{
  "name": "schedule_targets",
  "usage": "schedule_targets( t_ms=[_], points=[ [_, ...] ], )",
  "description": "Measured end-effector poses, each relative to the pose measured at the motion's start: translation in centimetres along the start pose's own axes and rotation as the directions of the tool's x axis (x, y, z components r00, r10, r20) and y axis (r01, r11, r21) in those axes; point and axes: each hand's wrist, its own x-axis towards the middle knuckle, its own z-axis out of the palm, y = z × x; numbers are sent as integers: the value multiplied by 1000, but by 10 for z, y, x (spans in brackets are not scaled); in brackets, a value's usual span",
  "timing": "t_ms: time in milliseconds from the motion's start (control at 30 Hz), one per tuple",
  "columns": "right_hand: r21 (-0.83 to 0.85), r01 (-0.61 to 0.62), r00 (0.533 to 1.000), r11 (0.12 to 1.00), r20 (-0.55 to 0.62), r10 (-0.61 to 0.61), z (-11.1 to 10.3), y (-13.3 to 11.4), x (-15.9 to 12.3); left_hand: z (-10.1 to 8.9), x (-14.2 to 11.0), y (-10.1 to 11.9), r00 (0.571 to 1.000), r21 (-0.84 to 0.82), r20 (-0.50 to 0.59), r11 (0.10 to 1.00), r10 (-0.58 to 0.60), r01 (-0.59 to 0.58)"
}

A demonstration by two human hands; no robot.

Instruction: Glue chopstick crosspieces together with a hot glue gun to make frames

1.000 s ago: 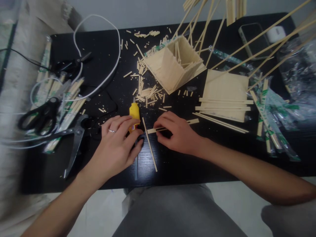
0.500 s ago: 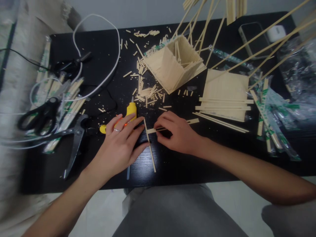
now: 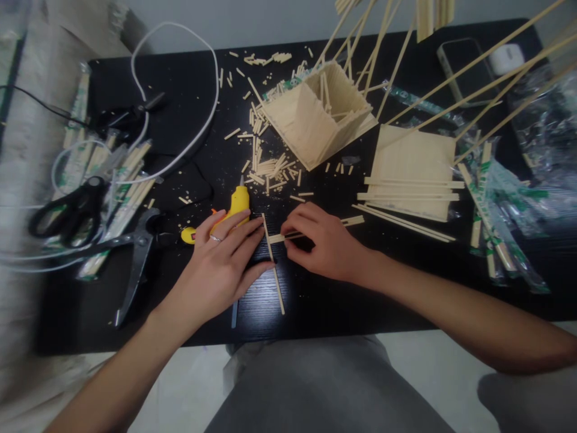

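Left hand has shifted from the yellow glue gun to the single stick: a second ago its fingers were around the gun, and now the index fingertip and thumb touch the stick's side, though I cannot tell how firmly they grip. Right hand stays put, pinching the paired sticks, whose near end appears to meet the single stick crosswise; whether they are bonded cannot be made out. Tilted over, the gun now lies partly under the left hand on the bench. Attention seems to have passed from the gun to this joint. Beyond, the square panel and the open box look unmoved.
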Motion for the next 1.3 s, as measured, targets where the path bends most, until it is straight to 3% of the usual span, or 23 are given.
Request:
schedule_targets(
  t_ms=[1300],
  points=[
    [19,8,1000,1000,-19,-7,1,0,0,4,-1,4,1000,15,-25,1000,-16,17]
  ],
)
